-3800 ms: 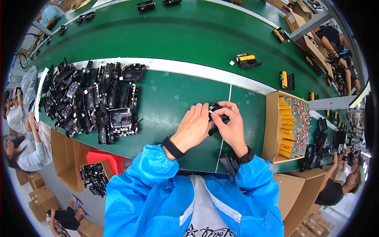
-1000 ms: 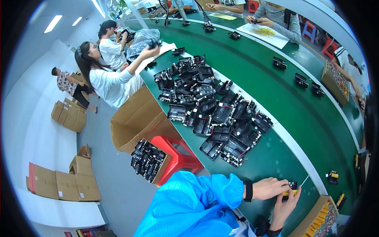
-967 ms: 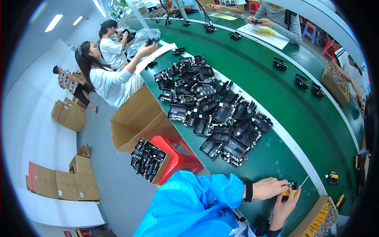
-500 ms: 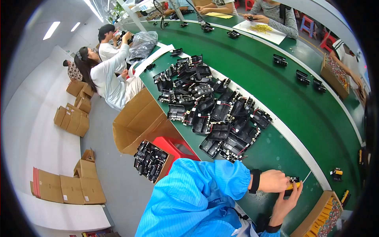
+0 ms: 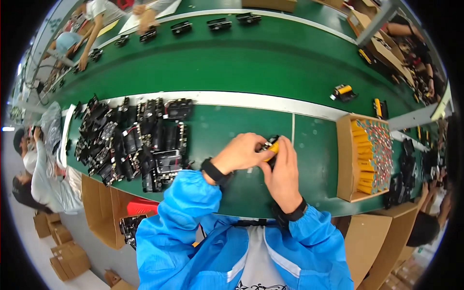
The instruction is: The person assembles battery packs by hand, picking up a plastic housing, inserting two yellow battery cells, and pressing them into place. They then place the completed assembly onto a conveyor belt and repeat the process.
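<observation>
My left hand [image 5: 241,153] and my right hand [image 5: 282,180] meet over the green bench in front of me. Between them is a black plastic housing with a yellow cylindrical battery [image 5: 273,148] in it. Both hands grip this piece: the left thumb presses on the battery, while the right fingers wrap the far side. My fingers cover much of the housing. To the left lies a heap of black plastic housings [image 5: 170,162] with small circuit boards and red wires. An open cardboard box [image 5: 344,159] on the right holds several rows of yellow batteries.
Beyond a white rail [image 5: 227,98] runs a green conveyor belt [image 5: 232,63] carrying black housings, one with a yellow battery [image 5: 343,92]. Other people work along the far side and at both ends. Cardboard boxes [image 5: 104,208] and a red stool [image 5: 140,207] stand below the bench's left edge.
My view has swung right, bringing the battery box fully into sight and the housing heap to the left. Both hands still hold the housing and battery.
</observation>
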Available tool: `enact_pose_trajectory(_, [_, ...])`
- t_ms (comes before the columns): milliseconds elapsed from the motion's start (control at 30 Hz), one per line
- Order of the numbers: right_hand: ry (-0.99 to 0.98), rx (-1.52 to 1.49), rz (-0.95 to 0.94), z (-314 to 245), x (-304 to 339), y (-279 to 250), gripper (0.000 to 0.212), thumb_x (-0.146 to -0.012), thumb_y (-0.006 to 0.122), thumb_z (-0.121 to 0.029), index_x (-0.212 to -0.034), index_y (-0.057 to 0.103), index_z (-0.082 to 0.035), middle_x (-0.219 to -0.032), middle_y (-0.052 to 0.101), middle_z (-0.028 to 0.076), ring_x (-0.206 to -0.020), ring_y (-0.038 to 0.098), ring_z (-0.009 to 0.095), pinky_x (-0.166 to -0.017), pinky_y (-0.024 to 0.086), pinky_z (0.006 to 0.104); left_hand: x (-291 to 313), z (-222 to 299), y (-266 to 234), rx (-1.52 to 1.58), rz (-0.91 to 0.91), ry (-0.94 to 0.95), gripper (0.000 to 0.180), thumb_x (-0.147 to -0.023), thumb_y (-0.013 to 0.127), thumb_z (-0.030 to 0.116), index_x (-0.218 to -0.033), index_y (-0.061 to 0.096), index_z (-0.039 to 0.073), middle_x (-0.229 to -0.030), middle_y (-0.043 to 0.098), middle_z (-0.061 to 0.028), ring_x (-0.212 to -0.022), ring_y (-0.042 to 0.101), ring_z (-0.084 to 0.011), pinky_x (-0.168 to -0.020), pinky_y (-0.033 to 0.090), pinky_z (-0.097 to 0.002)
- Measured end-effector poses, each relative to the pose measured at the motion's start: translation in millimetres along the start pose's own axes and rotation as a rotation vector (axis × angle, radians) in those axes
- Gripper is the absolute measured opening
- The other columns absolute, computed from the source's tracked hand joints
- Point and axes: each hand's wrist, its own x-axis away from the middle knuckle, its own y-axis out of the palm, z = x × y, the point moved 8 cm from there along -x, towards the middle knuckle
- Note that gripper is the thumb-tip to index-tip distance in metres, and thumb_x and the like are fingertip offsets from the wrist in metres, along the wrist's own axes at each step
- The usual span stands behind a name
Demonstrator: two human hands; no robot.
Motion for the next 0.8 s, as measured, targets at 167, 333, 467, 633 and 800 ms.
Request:
enact_pose_trajectory(167, [0.024,0.011,-0.056,-1,0,-3,0.073,-0.075,0.074,-0.001,-0.139,0.039,0.008,-0.138,0.046,0.026,-0.122,0.049,0.044,-0.096,0.049,0.0445,2,4,-3,0.027,0.119,-0.039,0.037,-0.078,0.072,0.032,-0.092,0.069,-0.003,-0.084,0.070,-0.0210,-0.075,0.068,-0.0344,-0.068,0.054,-0.0394])
enact_pose_trajectory(333, [0.006,0.028,-0.074,1,2,-4,0.074,-0.074,0.074,-0.002,-0.138,0.040,0.008,-0.140,0.044,0.025,-0.123,0.048,0.042,-0.094,0.050,0.0442,5,10,-3,-0.103,0.154,-0.155,0.038,-0.074,0.075,0.030,-0.092,0.069,-0.003,-0.080,0.070,-0.0195,-0.072,0.068,-0.0335,-0.067,0.054,-0.0392])
enact_pose_trajectory(467, [0.033,0.048,-0.119,2,1,1,0.073,-0.074,0.074,-0.003,-0.138,0.040,0.008,-0.142,0.043,0.025,-0.124,0.047,0.042,-0.095,0.050,0.0441,2,3,-2,-0.163,0.217,-0.156,0.036,-0.073,0.076,0.029,-0.088,0.068,-0.002,-0.078,0.069,-0.0190,-0.070,0.068,-0.0335,-0.065,0.054,-0.0397])
enact_pose_trajectory(633, [-0.009,0.089,-0.082,1,3,2,0.071,-0.074,0.075,-0.004,-0.135,0.042,0.010,-0.142,0.041,0.028,-0.123,0.047,0.043,-0.096,0.049,0.0440,-3,6,1,-0.134,0.186,-0.163,0.036,-0.074,0.076,0.028,-0.089,0.065,-0.003,-0.080,0.067,-0.0244,-0.079,0.067,-0.0408,-0.071,0.053,-0.0459])
enact_pose_trajectory(800, [-0.081,-0.046,-0.077,6,6,-35,0.058,-0.076,0.073,-0.004,-0.130,0.053,0.004,-0.138,0.048,0.025,-0.120,0.051,0.042,-0.095,0.049,0.0423,1,12,-3,-0.187,0.176,-0.112,0.035,-0.071,0.079,0.028,-0.087,0.066,0.000,-0.077,0.068,-0.0203,-0.074,0.067,-0.0356,-0.066,0.052,-0.0423])
